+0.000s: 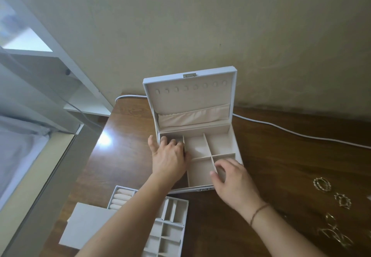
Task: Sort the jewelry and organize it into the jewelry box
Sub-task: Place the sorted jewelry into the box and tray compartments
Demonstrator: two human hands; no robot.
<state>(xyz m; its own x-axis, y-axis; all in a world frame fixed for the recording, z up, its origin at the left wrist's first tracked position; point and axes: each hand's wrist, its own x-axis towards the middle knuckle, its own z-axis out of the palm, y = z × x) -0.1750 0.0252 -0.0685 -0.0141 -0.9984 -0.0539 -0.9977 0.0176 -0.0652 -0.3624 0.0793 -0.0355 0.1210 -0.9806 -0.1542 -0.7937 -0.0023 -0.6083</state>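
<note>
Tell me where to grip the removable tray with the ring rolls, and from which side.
Grip the tray by its long outer walls, coming down from above. It lies flat on the table with thin upright rims. Its right wall is free; the left arm crosses over it, so that arm should clear first.

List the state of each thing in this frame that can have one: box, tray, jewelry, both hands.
jewelry box: lid open and upright, compartments show no jewelry.
removable tray: out of the box, on the table in front of it, empty.
gold jewelry: loose on the table, right of the box, unsorted.
left hand: fingers reaching into the box's left compartment.
right hand: fingers curled at a front divider.
white cable: lying along the table behind the box.
</note>
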